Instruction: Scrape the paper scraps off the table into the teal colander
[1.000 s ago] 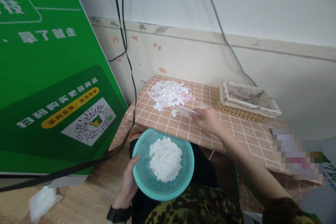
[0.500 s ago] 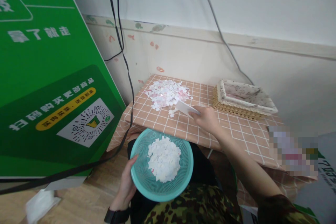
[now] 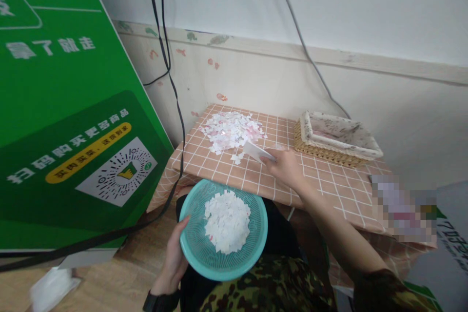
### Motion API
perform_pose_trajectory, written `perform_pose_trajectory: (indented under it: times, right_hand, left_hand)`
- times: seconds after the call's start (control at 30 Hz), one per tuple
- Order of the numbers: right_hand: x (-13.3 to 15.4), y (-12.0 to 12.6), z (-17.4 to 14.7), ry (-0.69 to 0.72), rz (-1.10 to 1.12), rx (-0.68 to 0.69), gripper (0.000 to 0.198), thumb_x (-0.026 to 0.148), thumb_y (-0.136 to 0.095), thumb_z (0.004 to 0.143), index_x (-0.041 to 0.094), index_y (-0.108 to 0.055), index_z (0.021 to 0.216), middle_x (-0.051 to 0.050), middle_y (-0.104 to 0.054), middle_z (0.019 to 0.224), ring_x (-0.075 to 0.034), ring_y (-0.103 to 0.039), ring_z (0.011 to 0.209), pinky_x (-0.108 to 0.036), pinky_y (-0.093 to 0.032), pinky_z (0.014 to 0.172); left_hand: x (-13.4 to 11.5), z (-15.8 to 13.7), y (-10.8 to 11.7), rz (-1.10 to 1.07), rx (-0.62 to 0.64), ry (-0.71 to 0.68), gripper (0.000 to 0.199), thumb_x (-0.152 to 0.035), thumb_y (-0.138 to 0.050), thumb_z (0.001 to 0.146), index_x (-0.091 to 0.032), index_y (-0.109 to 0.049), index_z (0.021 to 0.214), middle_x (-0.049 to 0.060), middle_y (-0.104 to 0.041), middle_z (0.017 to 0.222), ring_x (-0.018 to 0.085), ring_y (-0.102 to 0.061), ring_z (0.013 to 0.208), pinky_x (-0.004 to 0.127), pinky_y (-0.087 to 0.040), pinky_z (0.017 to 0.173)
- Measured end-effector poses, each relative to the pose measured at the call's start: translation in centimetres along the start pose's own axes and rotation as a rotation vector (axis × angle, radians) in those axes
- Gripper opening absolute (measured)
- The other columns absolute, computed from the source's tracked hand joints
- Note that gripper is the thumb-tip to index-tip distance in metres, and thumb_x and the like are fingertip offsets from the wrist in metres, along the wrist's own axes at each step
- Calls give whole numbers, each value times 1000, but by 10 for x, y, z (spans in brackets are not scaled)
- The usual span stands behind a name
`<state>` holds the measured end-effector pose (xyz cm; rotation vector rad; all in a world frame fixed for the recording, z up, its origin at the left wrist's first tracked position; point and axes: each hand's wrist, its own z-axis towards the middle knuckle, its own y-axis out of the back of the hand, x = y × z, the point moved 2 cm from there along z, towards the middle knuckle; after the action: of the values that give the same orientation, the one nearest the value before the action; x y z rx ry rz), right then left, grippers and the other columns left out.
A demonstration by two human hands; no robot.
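My left hand (image 3: pixel 176 252) grips the left rim of a turquoise plastic basket (image 3: pixel 259 248) that rests over my lap. Inside it lies a heap of small white paper scraps (image 3: pixel 227 222). My right hand (image 3: pixel 286 165) is closed around a flat white card (image 3: pixel 254 151), held tilted above the table. The card's tip is by a few loose scraps at the near edge of a pile of white and pinkish paper scraps (image 3: pixel 232 129); whether it touches them I cannot tell.
A brown checked tablecloth (image 3: pixel 226 173) covers the table against the wall. Back right stands a cloth-lined wicker basket (image 3: pixel 329 148). A blurred-out item (image 3: pixel 397 204) lies at the right end. Black cables (image 3: pixel 179 102) hang beside a green cabinet (image 3: pixel 84 83) on the left.
The view has shifted slightly. My right hand and the card stay close to the pile's near edge, with hardly any movement. My left hand keeps its hold on the basket rim.
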<state>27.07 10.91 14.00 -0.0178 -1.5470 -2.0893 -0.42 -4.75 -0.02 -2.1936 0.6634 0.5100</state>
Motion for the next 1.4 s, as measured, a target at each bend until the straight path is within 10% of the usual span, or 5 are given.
perform_pose_trajectory:
  times: [0.53, 1.0, 1.4]
  right_hand:
    - [24, -9, -16, 213, 90, 170, 32, 17, -46, 88, 23, -67, 111, -4, -72, 81, -14, -60, 65, -23, -36, 62]
    - [-7, 1, 7, 55, -85, 41, 19, 24, -51, 84, 18, -68, 77, -2, -63, 58, -13, -52, 52, -25, -27, 54]
    - [-18, 1, 8, -69, -100, -23, 23, 28, -50, 84, 20, -71, 89, -4, -68, 66, -16, -57, 58, -26, -31, 55]
  left_hand:
    - [2, 0, 0, 14, -8, -9, 22, -21, -67, 73, -11, -72, 92, 9, -76, 85, 26, -71, 80, 38, -54, 82]
    - [1, 0, -2, 27, -13, -25, 19, -22, -68, 71, -12, -73, 87, 7, -76, 80, 26, -71, 78, 37, -55, 79]
    - [1, -2, -4, 25, 5, -21, 22, -24, -68, 72, -12, -72, 90, 9, -76, 86, 26, -71, 79, 38, -54, 81]
